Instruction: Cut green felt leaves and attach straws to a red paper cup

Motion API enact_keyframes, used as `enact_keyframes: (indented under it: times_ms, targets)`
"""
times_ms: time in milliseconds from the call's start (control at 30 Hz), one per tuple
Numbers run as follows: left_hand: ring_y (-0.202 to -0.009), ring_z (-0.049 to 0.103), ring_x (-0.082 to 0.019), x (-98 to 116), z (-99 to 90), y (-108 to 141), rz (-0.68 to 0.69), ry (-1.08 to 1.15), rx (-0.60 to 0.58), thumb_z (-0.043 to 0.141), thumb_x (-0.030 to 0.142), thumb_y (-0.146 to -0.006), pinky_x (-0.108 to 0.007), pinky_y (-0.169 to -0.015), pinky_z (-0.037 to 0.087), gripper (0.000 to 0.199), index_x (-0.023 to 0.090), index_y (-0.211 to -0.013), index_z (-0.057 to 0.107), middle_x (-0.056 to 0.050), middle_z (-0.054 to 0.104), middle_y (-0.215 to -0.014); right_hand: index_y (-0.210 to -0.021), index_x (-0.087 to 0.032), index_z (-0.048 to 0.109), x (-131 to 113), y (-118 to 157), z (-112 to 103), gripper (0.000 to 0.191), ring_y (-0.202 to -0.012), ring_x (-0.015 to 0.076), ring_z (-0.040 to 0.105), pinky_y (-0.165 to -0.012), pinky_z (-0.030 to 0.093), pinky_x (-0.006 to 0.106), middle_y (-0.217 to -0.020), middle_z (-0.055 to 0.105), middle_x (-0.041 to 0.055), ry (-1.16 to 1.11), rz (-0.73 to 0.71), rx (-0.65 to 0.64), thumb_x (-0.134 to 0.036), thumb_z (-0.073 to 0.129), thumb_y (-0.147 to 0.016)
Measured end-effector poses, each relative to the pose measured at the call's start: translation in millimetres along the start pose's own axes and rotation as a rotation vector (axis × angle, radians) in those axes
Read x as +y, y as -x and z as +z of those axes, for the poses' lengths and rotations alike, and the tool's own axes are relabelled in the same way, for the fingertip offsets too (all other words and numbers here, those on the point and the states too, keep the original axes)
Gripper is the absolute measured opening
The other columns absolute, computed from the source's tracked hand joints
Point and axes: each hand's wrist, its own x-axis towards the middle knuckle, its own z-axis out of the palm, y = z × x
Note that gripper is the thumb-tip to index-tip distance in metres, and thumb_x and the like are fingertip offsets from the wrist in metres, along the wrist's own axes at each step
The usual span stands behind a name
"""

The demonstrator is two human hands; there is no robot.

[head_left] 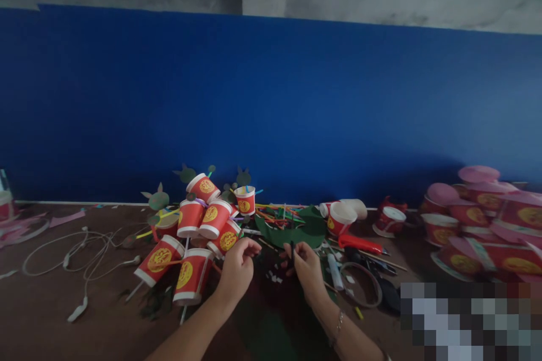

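Head view: fingers of the right hand [308, 266] grasp a dark, narrow tool [292, 252], too indistinct to identify, above the worktop [114, 333]. Fingers of the left hand [239, 263] are curled; contents cannot be determined. Completed, by judgement: red cups [193, 276] left of the hands, some apparently fitted with white sticks [183, 315]. Apparently unused: loose coloured strips [267, 215] beyond the hands. White scraps [275, 278] lie between the hands.

Bare forearms [198, 320] angled inward from below, left hand [240, 264] loosely curled, right hand [306, 268] just apart, bent, apparently gripping, detail dim.
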Motion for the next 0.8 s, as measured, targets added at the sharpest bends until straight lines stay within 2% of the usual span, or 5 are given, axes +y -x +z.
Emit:
enact_keyframes:
  times_ms: [200, 267, 400, 533, 800]
  targets:
    - [-0.064, 0.060, -0.016, 4, -4.4, 4, -0.059, -0.067, -0.120, 0.033, -0.002, -0.056, -0.029, -0.063, 0.049, 0.032, 0.017, -0.068, 0.057, -0.002, 0.062, -0.064, -0.073, -0.022, 0.040, -2, 2, 0, 0.038, -0.049, 0.0147, 0.060, -0.037, 0.047, 0.022, -0.061, 0.060, -0.0030, -0.076, -0.065, -0.018, -0.048, 0.066, -0.064]
    - [-0.080, 0.060, -0.019, 10, -8.3, 21, -0.001, -0.150, -0.161, 0.038, 0.000, -0.063, -0.036, -0.078, 0.046, 0.032, 0.017, -0.076, 0.062, -0.005, 0.066, -0.080, -0.074, -0.022, 0.040, 0, 1, -1, 0.036, -0.049, 0.0140, 0.060, -0.037, 0.046, 0.021, -0.062, 0.061, -0.0032, -0.075, -0.081, -0.024, -0.045, 0.065, -0.065]
    - [-0.114, 0.046, -0.031, 12, -15.1, 66, 0.184, -0.672, -0.334, 0.040, 0.019, -0.082, -0.049, -0.095, 0.036, 0.034, 0.012, -0.111, 0.057, -0.017, 0.055, -0.121, -0.074, -0.022, 0.039, 3, -1, -1, 0.034, -0.046, 0.0135, 0.059, -0.032, 0.040, 0.019, -0.060, 0.061, -0.0035, -0.047, -0.090, -0.036, -0.043, 0.064, -0.066]
    - [-0.116, 0.045, -0.030, 6, -19.0, 85, 0.307, -0.704, -0.511, 0.045, 0.029, -0.083, -0.044, -0.094, 0.040, 0.042, 0.017, -0.123, 0.048, -0.013, 0.051, -0.128, -0.072, -0.022, 0.039, 2, 1, 1, 0.032, -0.045, 0.0134, 0.058, -0.030, 0.037, 0.017, -0.059, 0.061, -0.0025, -0.027, -0.099, -0.030, -0.042, 0.063, -0.067]
    - [-0.110, 0.046, -0.025, 0, -19.6, 53, 0.206, -0.780, -0.332, 0.035, 0.003, -0.075, -0.042, -0.096, 0.036, 0.045, 0.012, -0.115, 0.054, -0.013, 0.056, -0.117, -0.072, -0.021, 0.041, 1, 1, 0, 0.030, -0.045, 0.0135, 0.058, -0.031, 0.036, 0.017, -0.059, 0.061, -0.0019, -0.011, -0.090, -0.022, -0.040, 0.063, -0.066]
